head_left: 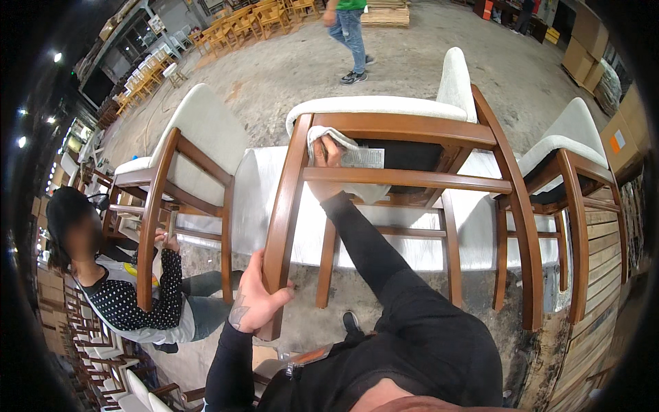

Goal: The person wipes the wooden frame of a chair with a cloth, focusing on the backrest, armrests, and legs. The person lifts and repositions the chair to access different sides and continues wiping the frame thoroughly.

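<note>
A wooden chair with brown legs and a pale upholstered seat and back stands in front of me on a white-covered surface. My left hand is wrapped round the lower part of its near left leg, thumb across the wood. Passing behind the side rail, my right hand presses a whitish cloth to the inner side of the frame, just under the seat. Beside that hand, a pale printed label lies on the black seat underside.
Similar chairs stand at the left and right. Close by on the left, a person in a dotted top works at the left chair. Another person in jeans stands beyond. Cartons and wooden slats are at the right.
</note>
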A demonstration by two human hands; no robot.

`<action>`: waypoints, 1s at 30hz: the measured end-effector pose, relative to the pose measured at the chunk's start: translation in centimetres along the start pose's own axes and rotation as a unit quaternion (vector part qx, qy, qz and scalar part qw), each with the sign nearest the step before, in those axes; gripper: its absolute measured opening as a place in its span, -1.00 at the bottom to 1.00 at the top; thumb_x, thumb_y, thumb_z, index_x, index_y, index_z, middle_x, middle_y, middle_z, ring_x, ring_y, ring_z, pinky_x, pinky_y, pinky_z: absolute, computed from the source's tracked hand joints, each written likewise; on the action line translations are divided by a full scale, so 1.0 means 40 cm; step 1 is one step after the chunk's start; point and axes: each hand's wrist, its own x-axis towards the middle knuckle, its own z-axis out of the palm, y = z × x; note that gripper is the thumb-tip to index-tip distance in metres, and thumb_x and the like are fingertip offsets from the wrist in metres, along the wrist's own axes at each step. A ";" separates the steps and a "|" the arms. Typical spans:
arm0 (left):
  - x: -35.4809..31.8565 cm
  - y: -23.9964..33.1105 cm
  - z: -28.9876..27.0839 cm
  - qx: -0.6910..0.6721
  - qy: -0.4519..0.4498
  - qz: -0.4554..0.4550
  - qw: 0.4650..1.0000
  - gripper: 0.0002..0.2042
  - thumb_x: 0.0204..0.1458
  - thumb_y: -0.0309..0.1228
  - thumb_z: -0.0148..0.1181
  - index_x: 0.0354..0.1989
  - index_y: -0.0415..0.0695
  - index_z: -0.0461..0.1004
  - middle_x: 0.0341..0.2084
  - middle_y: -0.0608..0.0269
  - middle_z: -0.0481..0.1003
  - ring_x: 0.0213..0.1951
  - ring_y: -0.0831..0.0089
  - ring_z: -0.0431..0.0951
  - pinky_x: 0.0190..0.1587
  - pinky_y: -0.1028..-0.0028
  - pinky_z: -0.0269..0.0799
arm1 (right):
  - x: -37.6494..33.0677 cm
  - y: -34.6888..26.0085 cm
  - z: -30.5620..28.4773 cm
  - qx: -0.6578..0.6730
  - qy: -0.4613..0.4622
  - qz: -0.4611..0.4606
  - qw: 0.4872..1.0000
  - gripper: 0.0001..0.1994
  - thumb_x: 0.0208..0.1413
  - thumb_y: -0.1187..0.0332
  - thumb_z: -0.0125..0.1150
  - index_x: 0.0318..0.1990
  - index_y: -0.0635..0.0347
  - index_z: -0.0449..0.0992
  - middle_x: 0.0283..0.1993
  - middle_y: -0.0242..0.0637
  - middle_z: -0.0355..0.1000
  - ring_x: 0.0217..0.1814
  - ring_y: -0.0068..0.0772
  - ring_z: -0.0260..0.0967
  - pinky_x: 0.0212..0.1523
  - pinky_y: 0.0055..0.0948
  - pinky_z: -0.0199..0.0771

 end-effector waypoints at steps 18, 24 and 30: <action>-0.038 0.009 0.020 -0.069 0.015 -0.044 0.997 -0.26 -0.20 -0.67 0.26 0.27 -0.33 0.14 -0.12 0.11 0.46 -0.18 0.42 0.58 -0.08 0.41 0.52 | -0.141 -0.044 0.034 -0.022 -0.112 0.373 0.921 -0.30 -0.03 0.48 0.16 0.31 0.54 0.09 0.31 0.37 0.11 0.37 0.39 0.05 0.44 0.08 -0.06; -0.041 0.024 0.024 -0.036 0.029 -0.046 0.998 -0.26 -0.22 -0.61 0.25 0.27 -0.26 0.17 -0.27 0.15 0.49 -0.23 0.41 0.58 -0.16 0.41 0.53 | -0.343 0.144 -0.216 0.007 -0.541 0.361 0.760 -0.46 -0.05 0.49 0.18 0.17 0.40 0.35 0.09 0.21 0.43 0.13 0.22 0.40 0.20 -0.07 0.39; -0.030 0.014 0.026 -0.043 0.030 -0.034 0.998 -0.28 -0.20 -0.58 0.23 0.27 -0.25 0.18 -0.27 0.17 0.48 -0.23 0.41 0.57 -0.14 0.40 0.52 | -0.136 0.211 -0.479 0.152 0.180 0.534 0.812 -0.57 0.12 0.56 0.11 0.18 0.35 0.34 0.09 -0.14 0.45 0.04 -0.28 0.45 0.10 -0.31 0.47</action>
